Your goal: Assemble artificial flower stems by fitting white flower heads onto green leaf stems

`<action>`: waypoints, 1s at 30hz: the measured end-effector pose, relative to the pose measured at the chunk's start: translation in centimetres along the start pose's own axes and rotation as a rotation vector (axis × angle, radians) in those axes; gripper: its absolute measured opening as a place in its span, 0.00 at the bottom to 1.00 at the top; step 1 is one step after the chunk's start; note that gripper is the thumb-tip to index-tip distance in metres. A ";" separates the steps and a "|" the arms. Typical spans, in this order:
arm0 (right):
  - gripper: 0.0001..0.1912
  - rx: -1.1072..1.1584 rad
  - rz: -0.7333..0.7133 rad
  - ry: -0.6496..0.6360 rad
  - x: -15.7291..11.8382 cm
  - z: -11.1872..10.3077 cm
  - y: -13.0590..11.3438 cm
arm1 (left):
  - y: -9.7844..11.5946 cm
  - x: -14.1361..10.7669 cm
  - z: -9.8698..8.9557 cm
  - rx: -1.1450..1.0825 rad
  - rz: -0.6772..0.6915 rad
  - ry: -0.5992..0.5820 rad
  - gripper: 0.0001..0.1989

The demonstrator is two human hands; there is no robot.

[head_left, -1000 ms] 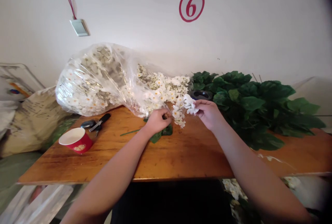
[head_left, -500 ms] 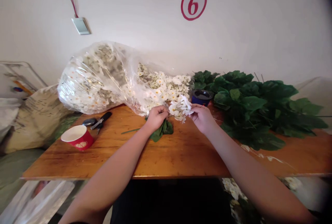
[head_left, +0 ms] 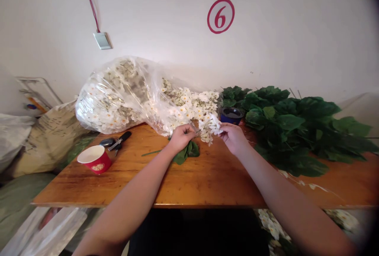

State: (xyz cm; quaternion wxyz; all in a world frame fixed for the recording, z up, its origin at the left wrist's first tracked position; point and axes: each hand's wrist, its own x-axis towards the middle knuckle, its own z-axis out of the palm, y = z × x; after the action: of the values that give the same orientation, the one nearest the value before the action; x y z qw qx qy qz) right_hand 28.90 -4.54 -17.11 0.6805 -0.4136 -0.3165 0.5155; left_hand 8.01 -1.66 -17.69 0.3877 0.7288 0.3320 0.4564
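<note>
Between my hands is a cluster of white artificial flowers (head_left: 208, 127). My left hand (head_left: 182, 137) is closed in a pinch on the flower stem at the cluster's left side. With thumb and fingertips, my right hand (head_left: 232, 135) grips the white petals at the cluster's right edge. Just below my left hand, a sprig of green leaves (head_left: 186, 154) lies on the wooden table (head_left: 207, 187), its stem pointing left. Part of the sprig is hidden by that hand and forearm.
A clear plastic bag (head_left: 118, 98) full of white flowers lies against the wall. To the right are a dark blue tub (head_left: 231, 116) and a heap of green leaves (head_left: 290, 125). At left stand a red paper cup (head_left: 99, 162) and a black-handled tool (head_left: 121, 140).
The camera view has shifted, so the scene sits slightly lower and further right. Both hands keep their hold on the white flowers, and a bit of stem now shows by the left fingers.
</note>
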 end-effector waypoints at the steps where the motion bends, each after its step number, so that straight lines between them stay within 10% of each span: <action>1: 0.07 -0.014 0.003 -0.006 0.0 0.0 -0.1 | 0.0 0.0 0.0 0.003 -0.011 0.001 0.07; 30: 0.05 0.000 -0.073 -0.016 -0.5 0.1 -0.7 | -0.3 0.0 0.4 0.081 -0.026 0.008 0.12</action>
State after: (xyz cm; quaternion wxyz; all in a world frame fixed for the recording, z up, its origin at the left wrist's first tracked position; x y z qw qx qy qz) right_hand 28.99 -5.11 -16.46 0.6964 -0.3977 -0.3368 0.4935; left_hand 8.33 -1.60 -18.05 0.3625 0.7377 0.3613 0.4403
